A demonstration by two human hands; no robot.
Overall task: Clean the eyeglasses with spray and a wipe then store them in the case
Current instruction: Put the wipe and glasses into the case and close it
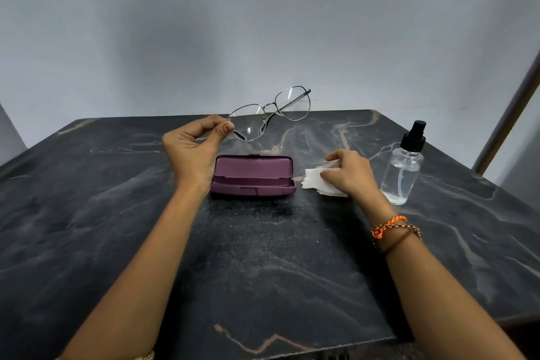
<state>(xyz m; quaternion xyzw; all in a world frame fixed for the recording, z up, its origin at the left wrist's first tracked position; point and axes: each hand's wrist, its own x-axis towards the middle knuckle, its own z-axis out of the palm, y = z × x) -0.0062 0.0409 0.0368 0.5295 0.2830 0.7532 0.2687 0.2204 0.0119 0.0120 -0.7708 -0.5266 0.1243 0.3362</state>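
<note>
My left hand (194,146) pinches the thin metal-framed eyeglasses (270,112) by the left rim and holds them in the air above the far side of the table, temples folded. Below them lies a purple glasses case (252,175), lid open. My right hand (349,172) rests on a crumpled white wipe (314,180) lying on the table just right of the case, with fingers closed on it. A clear spray bottle (404,166) with a black pump top stands upright to the right of that hand.
Everything sits on a dark marble-patterned table (263,257) against a grey wall. The table's right edge runs close to the bottle. A brown frame (508,123) leans at the far right. Bracelets circle my right wrist.
</note>
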